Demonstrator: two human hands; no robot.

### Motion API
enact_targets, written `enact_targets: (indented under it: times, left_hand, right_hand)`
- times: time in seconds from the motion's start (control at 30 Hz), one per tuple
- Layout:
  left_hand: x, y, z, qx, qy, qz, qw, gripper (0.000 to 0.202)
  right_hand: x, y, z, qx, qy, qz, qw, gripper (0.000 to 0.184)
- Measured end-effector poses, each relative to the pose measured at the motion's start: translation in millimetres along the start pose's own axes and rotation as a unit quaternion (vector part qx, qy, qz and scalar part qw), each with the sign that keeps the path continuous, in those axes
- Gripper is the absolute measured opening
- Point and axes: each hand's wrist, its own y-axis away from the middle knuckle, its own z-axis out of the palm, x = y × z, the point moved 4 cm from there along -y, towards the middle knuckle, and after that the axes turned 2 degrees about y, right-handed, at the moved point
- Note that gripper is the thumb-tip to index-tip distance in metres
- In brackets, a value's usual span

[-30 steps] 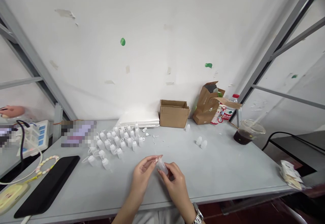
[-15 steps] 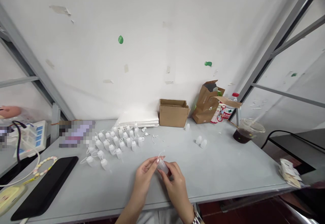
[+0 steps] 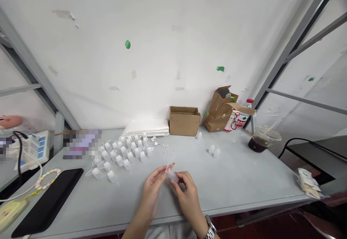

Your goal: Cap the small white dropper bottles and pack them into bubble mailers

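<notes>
My right hand (image 3: 187, 192) is closed round a small translucent plastic bottle (image 3: 172, 176), tilted above the front middle of the table. The fingers of my left hand (image 3: 154, 186) pinch at the bottle's upper end. From those fingertips a thin white cap strap (image 3: 170, 162) sticks up; the cap itself is mostly hidden by the fingers. To the left stand several white capped bottles (image 3: 126, 163) in loose rows, many with looped straps. Two uncapped translucent bottles (image 3: 216, 153) stand to the right, and another bottle (image 3: 200, 135) is farther back.
Loose white caps and straps (image 3: 164, 148) lie behind my hands. A cardboard box (image 3: 185, 123), a white stack (image 3: 148, 127) and a paper bag (image 3: 216, 112) line the wall. At right is a drink cup (image 3: 260, 143); a black pad (image 3: 48, 199) lies at left.
My left fingertips have shifted slightly left along the bottle's top, and the strap leans more to the left. The right hand still holds the bottle.
</notes>
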Motion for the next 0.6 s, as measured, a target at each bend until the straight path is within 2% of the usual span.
enact_targets:
  times: [0.13,0.3,0.47,0.6]
  left_hand:
    - [-1,-1,2.7,0.0,-0.007,-0.011,1.0,0.032]
    - [-6,-3,3.1,-0.018,0.035,-0.042,0.998,0.03]
    - [-11,-2,5.9,-0.027,0.041,-0.052,0.997,0.031]
    - [-11,0,9.6,0.0,0.035,-0.052,0.998,0.031]
  right_hand:
    - [2,1,1,0.003,0.018,0.005,1.0,0.003]
    - [0,3,2,0.002,0.032,-0.012,0.999,0.003]
    - [-5,8,4,0.024,0.094,-0.071,0.993,0.005]
    - [-10,11,4,0.058,0.139,-0.119,0.981,0.009]
